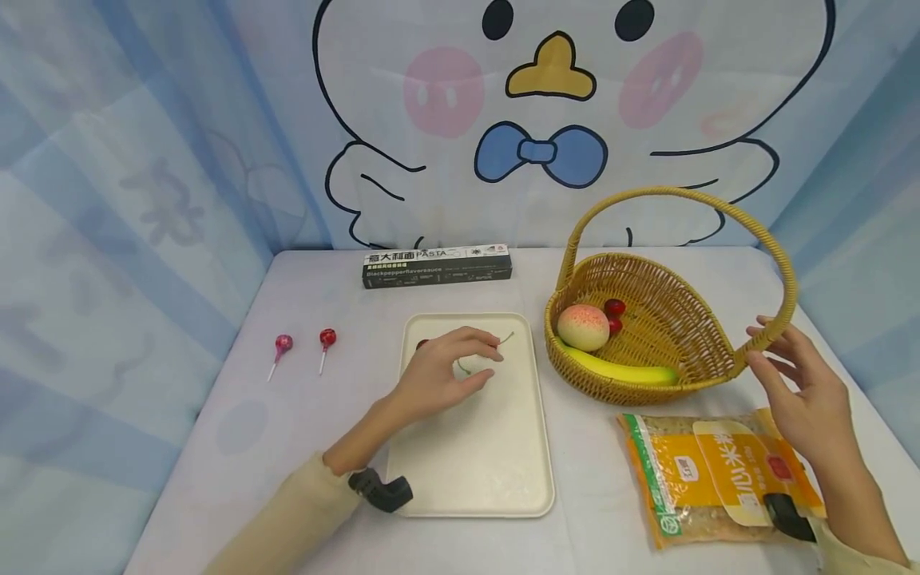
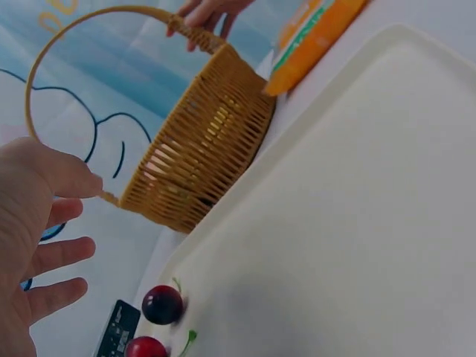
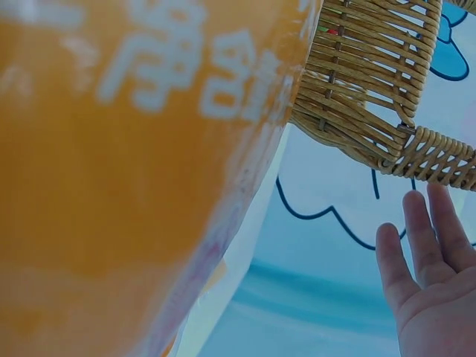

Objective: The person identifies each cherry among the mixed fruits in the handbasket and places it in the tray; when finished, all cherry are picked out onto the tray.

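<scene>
Cherries [image 2: 162, 304] are seen at the lower left of the left wrist view, lying on the cream tray [image 1: 496, 471] near its far left corner, stems attached. In the head view they are largely hidden under the left hand [image 1: 446, 371], which hovers over them with fingers loosely spread and nothing held. Judged by their look, the cherries are light, smooth and apt to roll; they would be best pinched at the thin green stem or cupped round the body. One stem is seen pointing toward the tray's right edge.

At the right of the head view, the wicker basket [image 1: 647, 351] is touched at the base of its handle by the right hand [image 1: 805, 391], its fingers extended, not closed round it. The basket's long axis runs toward the lower right, above the orange rice bag [image 1: 719, 475].
</scene>
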{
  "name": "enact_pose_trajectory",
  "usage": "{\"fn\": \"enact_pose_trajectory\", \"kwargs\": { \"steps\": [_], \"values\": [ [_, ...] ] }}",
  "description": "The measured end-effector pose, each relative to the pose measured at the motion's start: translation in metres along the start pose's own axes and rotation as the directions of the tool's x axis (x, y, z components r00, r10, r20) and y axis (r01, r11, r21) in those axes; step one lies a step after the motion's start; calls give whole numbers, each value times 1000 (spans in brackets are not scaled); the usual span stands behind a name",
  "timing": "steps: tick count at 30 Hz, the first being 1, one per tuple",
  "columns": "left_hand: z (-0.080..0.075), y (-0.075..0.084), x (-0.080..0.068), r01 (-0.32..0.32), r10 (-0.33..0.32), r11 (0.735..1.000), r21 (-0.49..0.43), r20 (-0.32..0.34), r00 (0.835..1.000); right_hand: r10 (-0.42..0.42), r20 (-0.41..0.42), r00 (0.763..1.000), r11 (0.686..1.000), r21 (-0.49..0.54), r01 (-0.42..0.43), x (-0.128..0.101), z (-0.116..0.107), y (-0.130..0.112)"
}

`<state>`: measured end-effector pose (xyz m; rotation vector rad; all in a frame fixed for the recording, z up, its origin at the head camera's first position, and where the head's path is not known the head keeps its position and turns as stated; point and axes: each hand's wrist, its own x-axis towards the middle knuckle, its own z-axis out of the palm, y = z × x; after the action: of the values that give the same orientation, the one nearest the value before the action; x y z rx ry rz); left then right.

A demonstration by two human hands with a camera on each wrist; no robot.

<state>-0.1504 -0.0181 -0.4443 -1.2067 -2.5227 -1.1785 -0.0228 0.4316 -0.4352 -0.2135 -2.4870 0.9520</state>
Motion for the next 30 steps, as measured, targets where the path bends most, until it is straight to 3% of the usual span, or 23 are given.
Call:
{"fn": "enact_pose_trajectory", "kwargs": {
  "steps": [6,18,30],
  "values": [
    [7,13,25,26,-24,998,-55,44,999,-5,6,1000,1000,4,5,0,0,0],
    [25,37,85,-5,20,993,-122,120,993,-6,-2,1000,1000,12,6,0,0,-1],
    [61,58,153,-19,49,993,-117,258,965,-23,-6,1000,999,32,23,0,1,-1]
  ]
}}
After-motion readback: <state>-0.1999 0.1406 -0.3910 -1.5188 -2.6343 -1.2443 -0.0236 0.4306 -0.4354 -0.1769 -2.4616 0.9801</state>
